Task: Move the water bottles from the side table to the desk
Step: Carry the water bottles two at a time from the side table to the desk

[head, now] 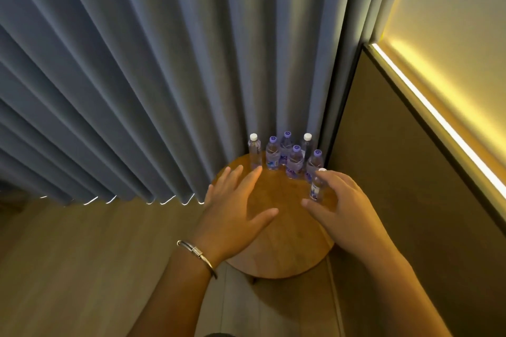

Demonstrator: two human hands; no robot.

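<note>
Your right hand (pixel 346 205) curls round a small white-capped bottle (pixel 317 186) at about 2 o'clock on the round side table (pixel 284 230), thumb on its near side and fingers wrapped behind. The grip sits low on the body, which likely gives you a steady lift without squeezing the neck. Whether its base is on the wood or just off it is hidden by your hand. The bottle stands upright, long axis vertical, cap up.

Your left hand (pixel 235 208) holds nothing; its fingers are straight and spread above the table's 10 o'clock side, reaching toward the cluster, probably for a second bottle. A bracelet (pixel 197 252) sits on that wrist.

Six more bottles (pixel 284 153) stand at the table's 12 o'clock edge, close together and hard against the curtain (pixel 137 76). All are upright, caps up: two white caps, four purple. Packed that tightly, the nearer ones come out easiest.

No desk is in view.
</note>
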